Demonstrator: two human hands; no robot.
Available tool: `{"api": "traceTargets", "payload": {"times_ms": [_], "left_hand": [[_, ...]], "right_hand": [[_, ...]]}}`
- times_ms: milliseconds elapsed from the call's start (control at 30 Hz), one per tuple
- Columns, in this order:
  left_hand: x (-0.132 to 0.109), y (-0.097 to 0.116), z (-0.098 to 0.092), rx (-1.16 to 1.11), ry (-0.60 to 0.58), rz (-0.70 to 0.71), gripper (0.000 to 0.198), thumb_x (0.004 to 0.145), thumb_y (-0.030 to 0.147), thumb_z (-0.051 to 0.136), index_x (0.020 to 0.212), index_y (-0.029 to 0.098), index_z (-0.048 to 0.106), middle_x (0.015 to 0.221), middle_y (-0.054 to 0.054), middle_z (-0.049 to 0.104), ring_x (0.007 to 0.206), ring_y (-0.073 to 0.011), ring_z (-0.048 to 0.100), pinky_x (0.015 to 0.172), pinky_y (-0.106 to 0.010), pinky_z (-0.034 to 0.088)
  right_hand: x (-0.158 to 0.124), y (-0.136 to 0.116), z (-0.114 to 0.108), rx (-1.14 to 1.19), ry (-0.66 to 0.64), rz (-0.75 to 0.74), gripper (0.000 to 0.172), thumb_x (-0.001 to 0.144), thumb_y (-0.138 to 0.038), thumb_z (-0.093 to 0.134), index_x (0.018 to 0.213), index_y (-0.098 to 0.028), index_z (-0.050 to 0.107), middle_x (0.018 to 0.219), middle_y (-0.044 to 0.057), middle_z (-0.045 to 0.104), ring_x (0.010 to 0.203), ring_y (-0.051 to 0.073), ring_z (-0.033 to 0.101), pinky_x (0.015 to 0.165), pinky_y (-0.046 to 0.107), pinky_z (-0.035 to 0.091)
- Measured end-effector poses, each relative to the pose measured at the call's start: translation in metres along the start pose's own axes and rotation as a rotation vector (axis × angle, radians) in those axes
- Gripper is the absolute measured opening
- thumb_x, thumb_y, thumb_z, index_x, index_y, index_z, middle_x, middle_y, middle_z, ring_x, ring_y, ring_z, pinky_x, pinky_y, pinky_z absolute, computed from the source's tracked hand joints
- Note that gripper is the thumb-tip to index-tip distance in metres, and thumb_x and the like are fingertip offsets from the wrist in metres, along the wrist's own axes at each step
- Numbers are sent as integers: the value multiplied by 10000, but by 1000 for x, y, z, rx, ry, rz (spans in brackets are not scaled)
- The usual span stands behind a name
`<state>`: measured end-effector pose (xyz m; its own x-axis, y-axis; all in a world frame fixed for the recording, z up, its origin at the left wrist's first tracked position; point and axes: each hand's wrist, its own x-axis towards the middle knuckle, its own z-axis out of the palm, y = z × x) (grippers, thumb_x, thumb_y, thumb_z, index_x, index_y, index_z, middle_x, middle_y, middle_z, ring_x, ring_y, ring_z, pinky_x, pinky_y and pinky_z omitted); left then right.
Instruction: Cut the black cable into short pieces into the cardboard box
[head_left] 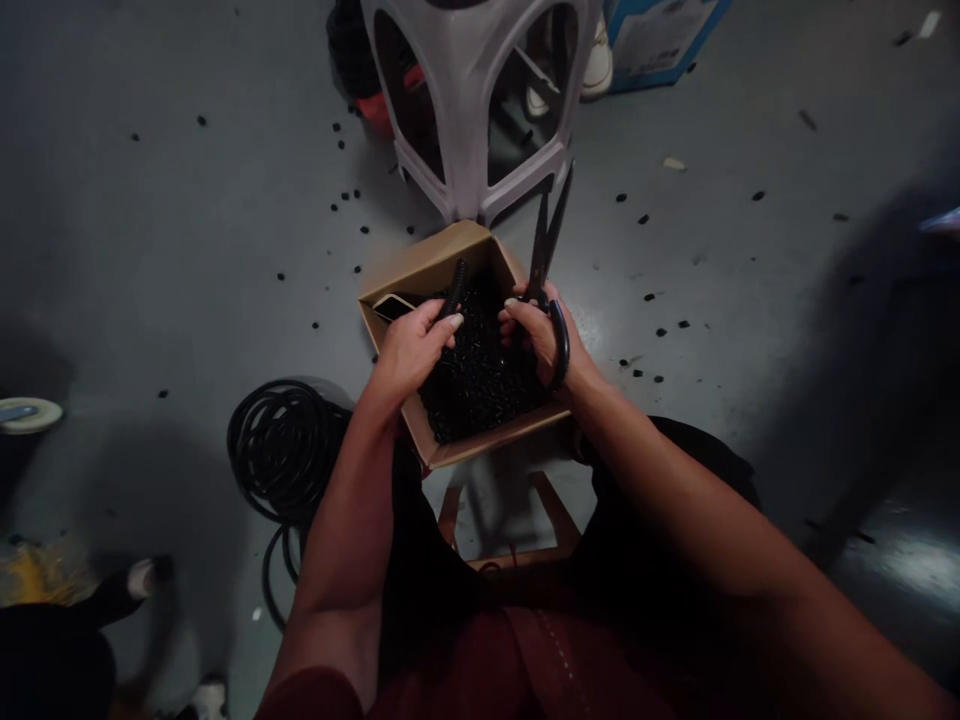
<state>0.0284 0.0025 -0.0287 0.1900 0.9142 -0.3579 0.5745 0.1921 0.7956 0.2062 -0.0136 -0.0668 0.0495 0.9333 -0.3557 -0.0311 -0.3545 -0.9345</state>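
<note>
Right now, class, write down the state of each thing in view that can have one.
left hand, gripping the corrugated tube
right hand, gripping the scissors
scissors, blades slightly parted
box, open, full of black pieces
coil of tubing, lying wound on the floor
plastic stool, standing
</note>
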Motion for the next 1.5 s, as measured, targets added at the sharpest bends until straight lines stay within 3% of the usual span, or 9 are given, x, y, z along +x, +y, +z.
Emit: {"api": "traceTargets", "payload": {"times_ms": [100,267,367,433,500,967,1500], "left_hand": [[-1,-2,-16,-48,92,-7,332,862,385,518,1081,165,633,678,15,544,553,-82,439,519,-205,343],[-5,-2,-29,-103,140,4,382,927,449,403,834,153,626,644,1,513,550,-80,426,528,-209,348],[-5,-4,-29,-152,131,13,330,944,386,384,1030,168,615,693,3,547,564,-79,447,546,-206,365],[-5,-5,-29,-181,144,12,356,941,338,394,1229,180,531,724,10,564,563,-78,454,542,-202,364],[-6,-7,-29,-187,143,8,402,938,318,400,1305,173,476,726,13,569,553,-75,448,533,-199,356],[-16,-4,-48,4,-139,66,477,915,352,418,1339,164,529,729,11,557,561,-73,399,571,-207,360],[-18,-3,-57,295,-248,11,552,902,336,382,1416,147,448,810,-27,619,719,-119,510,748,-260,442]], "right_hand": [[-4,-1,5,-25,-87,45,327,835,-469,515,1047,-232,440,862,11,590,727,134,588,661,279,499],[-13,-3,11,-248,-240,-14,410,833,-510,542,1111,-212,499,904,32,610,791,170,597,716,328,487],[-17,-4,11,-348,-313,-34,439,830,-512,552,1145,-209,521,906,31,614,811,186,592,721,336,468],[-19,-5,11,-398,-343,-44,452,836,-520,542,1165,-209,529,930,37,621,832,195,591,726,334,456],[-21,-6,10,-447,-362,-59,470,839,-534,537,1178,-209,534,947,44,628,843,203,589,726,332,444],[-21,-15,2,-616,-362,-123,477,835,-523,547,1191,-205,545,985,72,662,868,246,609,730,347,431],[-18,-5,1,-815,-431,-227,441,846,-502,549,1174,-209,514,1034,95,620,923,257,590,754,351,430]]}}
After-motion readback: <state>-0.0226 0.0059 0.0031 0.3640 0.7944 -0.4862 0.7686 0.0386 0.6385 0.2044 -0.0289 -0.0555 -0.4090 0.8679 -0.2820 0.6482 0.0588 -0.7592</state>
